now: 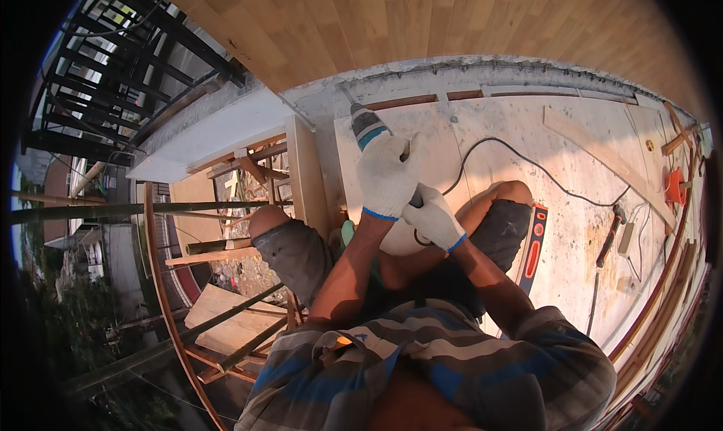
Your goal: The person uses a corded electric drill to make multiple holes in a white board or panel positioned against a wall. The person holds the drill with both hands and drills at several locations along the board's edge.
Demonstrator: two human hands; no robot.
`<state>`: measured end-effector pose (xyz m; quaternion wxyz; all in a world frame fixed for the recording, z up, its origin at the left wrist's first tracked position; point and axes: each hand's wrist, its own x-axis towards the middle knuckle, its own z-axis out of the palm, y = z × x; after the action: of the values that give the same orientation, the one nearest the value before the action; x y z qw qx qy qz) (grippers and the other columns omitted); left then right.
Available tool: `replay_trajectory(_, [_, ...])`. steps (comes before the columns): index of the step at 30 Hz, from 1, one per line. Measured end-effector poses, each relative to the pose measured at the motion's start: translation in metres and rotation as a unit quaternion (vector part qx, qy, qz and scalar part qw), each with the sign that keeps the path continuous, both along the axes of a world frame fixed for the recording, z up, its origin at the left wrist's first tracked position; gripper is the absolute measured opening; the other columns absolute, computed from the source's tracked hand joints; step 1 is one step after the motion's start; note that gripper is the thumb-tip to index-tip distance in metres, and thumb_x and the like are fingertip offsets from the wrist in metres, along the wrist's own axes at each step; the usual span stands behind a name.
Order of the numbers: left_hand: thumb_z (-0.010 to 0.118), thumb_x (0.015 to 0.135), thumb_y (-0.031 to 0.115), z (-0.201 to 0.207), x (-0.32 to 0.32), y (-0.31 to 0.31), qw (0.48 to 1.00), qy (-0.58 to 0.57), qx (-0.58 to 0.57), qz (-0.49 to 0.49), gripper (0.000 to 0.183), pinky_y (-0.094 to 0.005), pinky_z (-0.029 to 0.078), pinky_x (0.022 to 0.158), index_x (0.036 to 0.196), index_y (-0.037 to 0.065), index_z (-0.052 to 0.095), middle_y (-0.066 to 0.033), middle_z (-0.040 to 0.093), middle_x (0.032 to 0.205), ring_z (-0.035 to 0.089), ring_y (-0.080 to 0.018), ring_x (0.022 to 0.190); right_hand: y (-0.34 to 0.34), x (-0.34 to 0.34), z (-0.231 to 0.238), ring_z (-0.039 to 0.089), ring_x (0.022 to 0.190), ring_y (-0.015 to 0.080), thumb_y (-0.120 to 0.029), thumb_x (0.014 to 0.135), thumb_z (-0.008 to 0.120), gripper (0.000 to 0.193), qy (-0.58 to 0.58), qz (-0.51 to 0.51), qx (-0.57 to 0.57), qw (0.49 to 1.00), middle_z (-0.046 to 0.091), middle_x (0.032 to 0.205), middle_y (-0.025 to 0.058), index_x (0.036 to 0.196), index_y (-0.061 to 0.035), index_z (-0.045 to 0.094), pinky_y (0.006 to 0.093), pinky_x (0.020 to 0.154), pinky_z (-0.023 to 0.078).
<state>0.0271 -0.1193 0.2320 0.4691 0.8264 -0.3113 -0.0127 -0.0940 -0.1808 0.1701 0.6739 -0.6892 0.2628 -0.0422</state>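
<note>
A corded power drill, dark with a teal band, points away from me. Its bit reaches the grey concrete edge below the wooden panel wall; I cannot tell whether the tip is in a hole. My left hand, in a white knitted glove with a blue cuff, is closed around the drill's body. Behind it, my right hand, gloved alike, grips the drill's rear handle, most of which is hidden. A black cord loops away to the right across the pale boards.
On the boards to my right are a red-and-black spirit level, a loose plank, a hammer and an orange container. At left, a framed opening drops to a lower level with timber, poles and dark railings.
</note>
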Motion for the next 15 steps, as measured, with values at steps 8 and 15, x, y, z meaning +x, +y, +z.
replay_trajectory(8, [0.078, 0.105, 0.024, -0.020, -0.010, 0.040, 1.000, -0.007, -0.025, 0.000, 0.042, -0.0397, 0.047, 0.064, 0.077, -0.003, 0.063, -0.0169, 0.052, 0.069, 0.049, -0.0244, 0.061, 0.044, -0.016, -0.017, 0.081, 0.105, 0.0307, -0.036, 0.092, 0.082, 0.052, -0.022, 0.011, -0.020, 1.000, 0.082, 0.112, 0.0210, 0.129, 0.0001, 0.073, 0.0442, 0.094, 0.061])
replay_trajectory(15, [0.078, 0.104, 0.034, -0.002, 0.026, 0.025, 1.000, 0.015, -0.020, 0.009, 0.047, -0.0475, 0.047, 0.060, 0.074, 0.000, 0.067, -0.0225, 0.056, 0.066, 0.057, -0.0394, 0.059, 0.036, 0.017, 0.012, 0.074, 0.095, 0.0190, -0.036, 0.099, 0.082, 0.055, 0.030, 0.030, 0.017, 0.999, 0.082, 0.106, 0.0133, 0.131, 0.0081, 0.071, 0.0384, 0.086, 0.060])
